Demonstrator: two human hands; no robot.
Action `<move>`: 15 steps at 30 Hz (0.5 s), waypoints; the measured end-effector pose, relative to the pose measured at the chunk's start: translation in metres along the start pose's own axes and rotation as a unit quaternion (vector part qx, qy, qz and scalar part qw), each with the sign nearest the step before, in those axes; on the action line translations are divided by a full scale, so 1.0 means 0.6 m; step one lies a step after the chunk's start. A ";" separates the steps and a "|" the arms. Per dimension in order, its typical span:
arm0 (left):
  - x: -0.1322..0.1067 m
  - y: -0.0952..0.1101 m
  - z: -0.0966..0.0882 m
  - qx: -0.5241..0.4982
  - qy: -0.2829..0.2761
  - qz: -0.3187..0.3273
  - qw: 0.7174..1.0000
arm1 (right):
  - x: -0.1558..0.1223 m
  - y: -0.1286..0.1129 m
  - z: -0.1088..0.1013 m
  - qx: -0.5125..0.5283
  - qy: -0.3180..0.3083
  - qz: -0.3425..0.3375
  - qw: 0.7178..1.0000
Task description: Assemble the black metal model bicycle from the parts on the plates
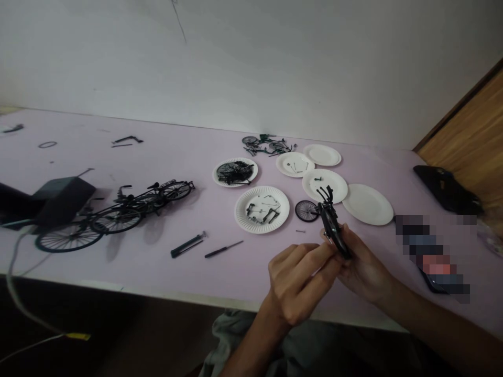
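The dark model (pixel 331 226) is above the near side of the table (pixel 157 275), its lower end pinched between the closed fingers of the left hand (pixel 301 280) and right hand (pixel 363 269). It looks light and stiff, probably a little slippery where glossy. The thin prongs (pixel 325 192) at its far end seem easily bent, so the thicker body is the safer hold.

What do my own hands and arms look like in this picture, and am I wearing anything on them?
Your left hand and right hand look bare, with slender fingers. No gloves, wristwatch or sleeves show on the visible forearms. Below, greyish-green clothing shows at your lap.
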State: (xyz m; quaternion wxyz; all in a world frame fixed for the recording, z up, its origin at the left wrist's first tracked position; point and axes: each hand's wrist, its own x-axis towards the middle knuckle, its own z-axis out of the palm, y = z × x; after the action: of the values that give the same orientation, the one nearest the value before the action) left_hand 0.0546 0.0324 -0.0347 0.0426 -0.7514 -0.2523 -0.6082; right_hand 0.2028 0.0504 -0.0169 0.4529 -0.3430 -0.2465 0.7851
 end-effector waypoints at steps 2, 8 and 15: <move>0.002 0.001 0.000 0.006 0.006 -0.003 1.000 | 0.001 0.002 -0.002 -0.001 0.005 -0.006 1.000; -0.001 0.000 0.008 0.015 0.032 -0.020 0.999 | 0.008 0.005 -0.002 0.011 0.027 -0.026 0.999; -0.011 -0.003 0.011 0.019 0.035 -0.041 0.998 | 0.014 0.007 -0.002 -0.007 0.043 -0.047 0.998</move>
State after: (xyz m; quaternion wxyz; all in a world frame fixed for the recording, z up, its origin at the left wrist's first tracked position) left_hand 0.0589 0.0343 -0.0432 0.0405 -0.7174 -0.2931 -0.6307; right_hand 0.1985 0.0562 -0.0231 0.4973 -0.3673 -0.2483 0.7457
